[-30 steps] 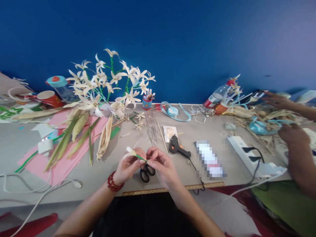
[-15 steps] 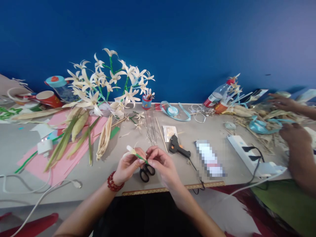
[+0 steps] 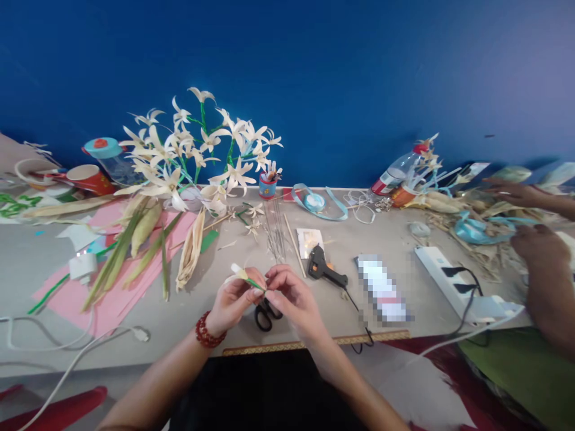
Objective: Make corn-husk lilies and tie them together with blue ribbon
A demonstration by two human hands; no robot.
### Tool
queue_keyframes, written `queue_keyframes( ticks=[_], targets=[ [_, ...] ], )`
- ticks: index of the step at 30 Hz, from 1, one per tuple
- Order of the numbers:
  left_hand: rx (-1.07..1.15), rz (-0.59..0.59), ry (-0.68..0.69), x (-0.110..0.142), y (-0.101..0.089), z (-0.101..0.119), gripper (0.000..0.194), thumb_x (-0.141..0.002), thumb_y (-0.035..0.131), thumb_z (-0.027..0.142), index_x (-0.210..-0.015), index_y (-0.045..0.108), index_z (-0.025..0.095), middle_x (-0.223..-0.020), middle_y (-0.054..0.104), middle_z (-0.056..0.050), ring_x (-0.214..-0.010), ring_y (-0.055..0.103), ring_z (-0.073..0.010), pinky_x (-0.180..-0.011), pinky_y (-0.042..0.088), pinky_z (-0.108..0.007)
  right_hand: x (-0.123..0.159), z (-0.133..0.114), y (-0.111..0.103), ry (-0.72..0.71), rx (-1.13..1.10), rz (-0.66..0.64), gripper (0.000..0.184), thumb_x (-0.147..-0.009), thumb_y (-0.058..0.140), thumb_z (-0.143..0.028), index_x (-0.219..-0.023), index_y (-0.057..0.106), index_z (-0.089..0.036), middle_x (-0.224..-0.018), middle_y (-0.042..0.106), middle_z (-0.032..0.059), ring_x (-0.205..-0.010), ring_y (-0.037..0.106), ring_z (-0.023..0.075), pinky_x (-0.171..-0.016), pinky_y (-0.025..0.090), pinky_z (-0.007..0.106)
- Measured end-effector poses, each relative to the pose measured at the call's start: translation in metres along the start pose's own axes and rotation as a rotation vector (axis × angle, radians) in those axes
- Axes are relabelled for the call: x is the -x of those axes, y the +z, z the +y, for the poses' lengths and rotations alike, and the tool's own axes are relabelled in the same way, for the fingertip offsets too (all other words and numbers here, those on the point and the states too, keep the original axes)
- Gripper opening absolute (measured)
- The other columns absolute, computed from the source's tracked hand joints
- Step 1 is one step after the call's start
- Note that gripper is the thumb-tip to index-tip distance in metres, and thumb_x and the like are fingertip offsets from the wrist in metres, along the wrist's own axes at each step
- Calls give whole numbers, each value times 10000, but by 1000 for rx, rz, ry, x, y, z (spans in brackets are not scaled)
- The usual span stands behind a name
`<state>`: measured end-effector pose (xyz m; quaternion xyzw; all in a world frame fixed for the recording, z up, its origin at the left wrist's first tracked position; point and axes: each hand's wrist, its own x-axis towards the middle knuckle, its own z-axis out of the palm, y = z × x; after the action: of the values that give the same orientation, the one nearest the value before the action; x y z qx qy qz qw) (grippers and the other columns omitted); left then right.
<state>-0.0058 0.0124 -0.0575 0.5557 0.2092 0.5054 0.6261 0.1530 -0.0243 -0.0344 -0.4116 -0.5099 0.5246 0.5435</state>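
Both hands meet above the table's front edge around a small handmade flower (image 3: 242, 275) with a pale tip and a green stem. My left hand (image 3: 234, 301), with a red bead bracelet at the wrist, pinches the stem between thumb and fingers, and the pale tip points up and left. My right hand (image 3: 291, 297) has its thumb and fingertips closed on the stem's lower end. Black-handled scissors (image 3: 264, 317) lie just beneath the hands, their blades hidden. Beyond the hands, thin wires (image 3: 276, 236) and a wooden stick (image 3: 294, 245) rest on the table.
A large bunch of pale flowers (image 3: 210, 141) stands at the back left, near corn husks (image 3: 190, 251) on pink paper (image 3: 58, 298). Rightward lie a glue gun (image 3: 327, 269), a phone (image 3: 381, 290) and a power strip (image 3: 449, 284). Another person's hands (image 3: 536, 245) work among husks at far right.
My fingers have shifted slightly along the stem, with both hands staying in place. At the far right, the other person's upper hand has moved a little left.
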Motion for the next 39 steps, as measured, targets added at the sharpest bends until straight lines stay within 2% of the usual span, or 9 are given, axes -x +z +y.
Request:
queue_keyframes(
  ticks=[8, 16, 21, 24, 27, 32, 39],
  targets=[
    [-3, -11, 13, 0, 2, 1, 92, -868, 621, 212, -820, 661, 145, -741, 559, -35, -620, 487, -113, -564, 421, -236, -3, 3, -6, 86, -94, -78, 169, -792, 719, -355, -742, 649, -210, -1029, 543, 56, -955, 565, 199, -808, 481, 314],
    [16, 2, 11, -1, 2, 2, 87, -868, 621, 221, -833, 666, 154, -752, 561, -27, -604, 489, -107, -547, 415, -232, -2, 1, -3, 141, -178, -40, 133, -795, 711, -344, -787, 660, -222, -1037, 539, 42, -895, 561, 173, -771, 475, 278],
    [32, 14, 19, -1, 0, -1, 102, -882, 606, 239, -863, 658, 153, -767, 554, -34, -620, 507, -114, -533, 411, -221, 0, -5, -7, 80, -86, 23, 156, -870, 614, -366, -866, 674, -222, -1108, 532, 69, -1060, 525, 215, -872, 460, 317],
    [22, 17, 16, -1, 0, -1, 94, -875, 619, 236, -860, 660, 152, -768, 564, -36, -614, 508, -111, -535, 416, -220, 0, -7, -7, 39, -10, 1, 159, -847, 647, -366, -890, 666, -214, -1133, 510, 78, -1123, 502, 230, -919, 445, 335],
    [28, 7, 23, -1, 0, 0, 65, -873, 619, 204, -865, 663, 157, -769, 566, -32, -613, 507, -105, -549, 421, -222, 0, -3, -5, 28, -4, -24, 139, -818, 688, -336, -871, 648, -213, -1118, 498, 69, -1079, 523, 216, -903, 451, 333],
    [49, -2, -5, 0, 0, -1, 58, -868, 623, 206, -856, 664, 167, -768, 561, -30, -618, 500, -111, -546, 417, -228, -2, 4, -3, 100, -167, -52, 135, -794, 717, -315, -799, 629, -213, -1035, 494, 37, -913, 552, 169, -793, 469, 298],
    [24, -1, 17, 1, 1, -2, 75, -862, 632, 213, -844, 682, 160, -739, 558, -29, -617, 498, -112, -558, 424, -239, -3, 0, -2, 197, -269, -52, 148, -781, 728, -312, -776, 622, -209, -993, 535, 26, -913, 546, 170, -801, 442, 287]
  ],
)
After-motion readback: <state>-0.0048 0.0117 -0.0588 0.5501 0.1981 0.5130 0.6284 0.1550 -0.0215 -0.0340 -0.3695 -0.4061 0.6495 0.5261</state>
